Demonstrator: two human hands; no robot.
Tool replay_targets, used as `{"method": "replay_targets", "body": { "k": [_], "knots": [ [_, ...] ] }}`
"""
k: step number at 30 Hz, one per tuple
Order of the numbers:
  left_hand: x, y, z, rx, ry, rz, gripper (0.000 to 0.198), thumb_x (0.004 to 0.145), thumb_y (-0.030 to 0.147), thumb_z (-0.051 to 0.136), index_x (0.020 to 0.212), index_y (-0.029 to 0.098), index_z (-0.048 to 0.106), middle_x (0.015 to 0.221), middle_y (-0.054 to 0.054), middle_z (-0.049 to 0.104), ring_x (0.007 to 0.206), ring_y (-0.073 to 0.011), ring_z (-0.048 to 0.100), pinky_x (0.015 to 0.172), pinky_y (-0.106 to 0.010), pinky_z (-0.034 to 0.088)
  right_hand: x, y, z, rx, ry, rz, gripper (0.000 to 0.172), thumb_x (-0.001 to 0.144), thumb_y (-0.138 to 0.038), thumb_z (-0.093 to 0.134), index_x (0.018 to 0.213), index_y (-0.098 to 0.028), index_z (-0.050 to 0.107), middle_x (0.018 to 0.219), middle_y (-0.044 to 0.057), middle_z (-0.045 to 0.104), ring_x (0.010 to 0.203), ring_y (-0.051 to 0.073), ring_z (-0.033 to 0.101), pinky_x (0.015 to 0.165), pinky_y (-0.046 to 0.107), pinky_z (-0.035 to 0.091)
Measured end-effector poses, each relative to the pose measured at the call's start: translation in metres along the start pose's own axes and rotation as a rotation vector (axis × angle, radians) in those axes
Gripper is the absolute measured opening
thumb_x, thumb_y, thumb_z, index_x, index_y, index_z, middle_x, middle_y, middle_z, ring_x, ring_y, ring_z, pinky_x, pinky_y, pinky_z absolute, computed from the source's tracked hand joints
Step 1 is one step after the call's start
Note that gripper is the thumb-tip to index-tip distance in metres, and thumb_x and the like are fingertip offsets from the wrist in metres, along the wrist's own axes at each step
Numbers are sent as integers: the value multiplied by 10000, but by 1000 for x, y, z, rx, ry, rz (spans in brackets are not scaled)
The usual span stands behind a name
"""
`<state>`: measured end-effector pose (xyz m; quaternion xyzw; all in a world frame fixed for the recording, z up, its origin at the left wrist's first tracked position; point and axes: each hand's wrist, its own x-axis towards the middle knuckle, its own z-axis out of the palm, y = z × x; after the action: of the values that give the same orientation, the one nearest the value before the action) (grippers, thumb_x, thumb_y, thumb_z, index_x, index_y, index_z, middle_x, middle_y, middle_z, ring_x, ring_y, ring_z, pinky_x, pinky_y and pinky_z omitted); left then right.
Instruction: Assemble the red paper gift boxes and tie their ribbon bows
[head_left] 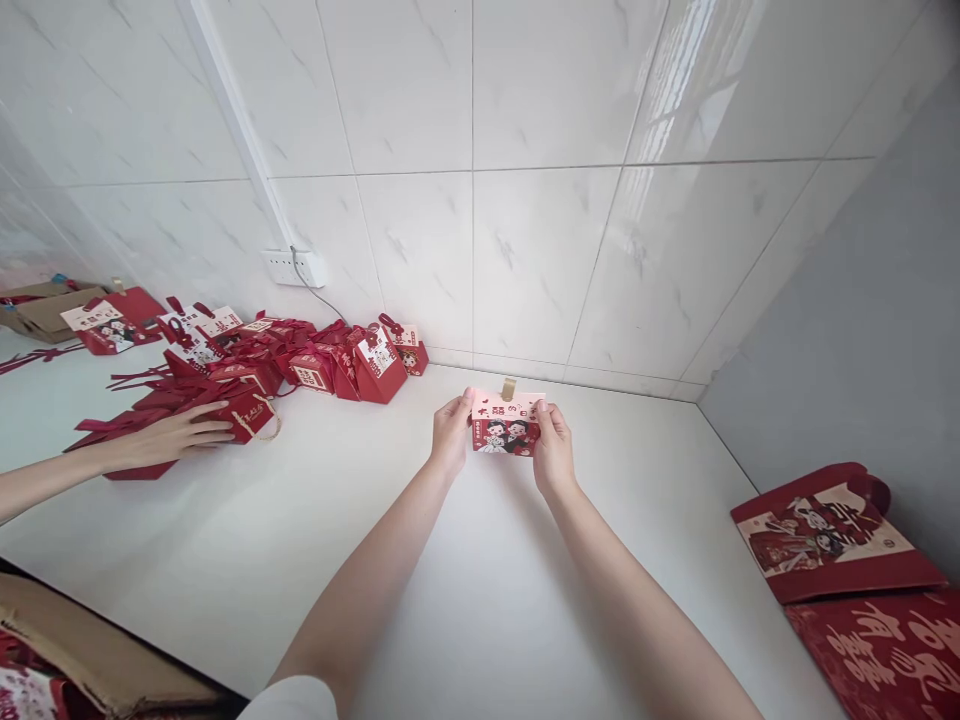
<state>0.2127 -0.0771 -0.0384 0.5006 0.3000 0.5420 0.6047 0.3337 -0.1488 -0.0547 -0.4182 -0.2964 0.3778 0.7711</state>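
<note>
Between my two hands is a small red and pink gift box [506,437] with a cartoon bride and groom on its front and a gold tab [509,389] on top. My left hand [451,432] grips its left edge, thumb on the near side. The right edge is pinched by my right hand [553,446]. The box is held upright above the white table [480,620]; whether its base touches the surface I cannot tell.
Many red gift boxes with ribbons [315,370] crowd the table's left, where another person's hand [176,437] rests on one. A socket strip [292,267] is on the tiled wall. Large red gift bags [847,540] lie right. An open cardboard box [97,650] stands lower left.
</note>
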Motion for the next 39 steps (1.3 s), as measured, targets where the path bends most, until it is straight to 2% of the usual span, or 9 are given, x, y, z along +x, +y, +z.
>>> {"method": "replay_targets", "body": {
  "k": [10,17,22,24,27,29,31,34,39],
  "knots": [
    [-8,41,9,36,-37,-16,420,747,536,632,850,132,684,791,-61,688,713,-166,624,624,-254,471,-5,-32,12,39,13,53,379,793,-586,562,876,-217,587,896,32,685,794,210,648,659,304,502],
    [-17,83,4,136,-23,-50,366,703,491,694,739,127,680,690,-56,677,598,-152,605,526,-233,446,-22,-74,13,-213,-82,-54,402,824,-561,547,639,-206,512,627,-21,564,582,141,506,586,264,404],
    [-18,90,0,100,-22,-175,373,670,498,715,740,134,672,684,-70,680,576,-178,614,518,-264,457,-32,-89,16,-398,-110,-138,441,850,-556,515,589,-207,449,599,-23,478,573,138,437,556,262,359],
    [-18,90,0,87,-1,-167,372,673,510,705,726,145,662,670,-59,671,573,-185,609,533,-286,467,-33,-92,16,-566,-85,-225,417,849,-547,523,606,-210,494,647,-7,499,605,152,453,577,281,371],
    [-20,93,-2,232,47,-44,376,692,523,678,657,150,640,611,-31,627,542,-158,565,512,-264,425,-34,-98,14,-802,29,-506,251,844,-466,572,755,-232,589,835,33,551,774,202,525,700,339,428],
    [-24,97,-2,423,26,59,385,709,517,662,598,150,620,571,-15,585,517,-133,514,481,-245,365,-35,-102,15,-896,-17,-693,134,859,-381,571,862,-259,626,1036,63,548,988,248,522,855,407,423],
    [-29,102,-1,592,-25,136,399,725,504,645,547,151,592,544,-5,546,507,-117,469,463,-241,310,-38,-104,15,-977,-152,-788,99,869,-312,561,889,-282,652,1217,61,497,1156,281,453,968,469,364],
    [-35,107,2,735,-61,199,429,751,489,615,494,157,527,510,6,479,498,-105,411,452,-248,254,-38,-103,16,-1081,-271,-787,111,846,-257,590,925,-291,660,1379,34,394,1278,307,346,1026,517,301],
    [-37,108,5,758,-76,221,437,756,467,606,476,163,462,486,12,392,491,-99,352,446,-248,236,-34,-96,12,-1085,-347,-713,166,855,-217,564,977,-297,645,1448,19,319,1333,309,274,1030,557,297]
  ]
}}
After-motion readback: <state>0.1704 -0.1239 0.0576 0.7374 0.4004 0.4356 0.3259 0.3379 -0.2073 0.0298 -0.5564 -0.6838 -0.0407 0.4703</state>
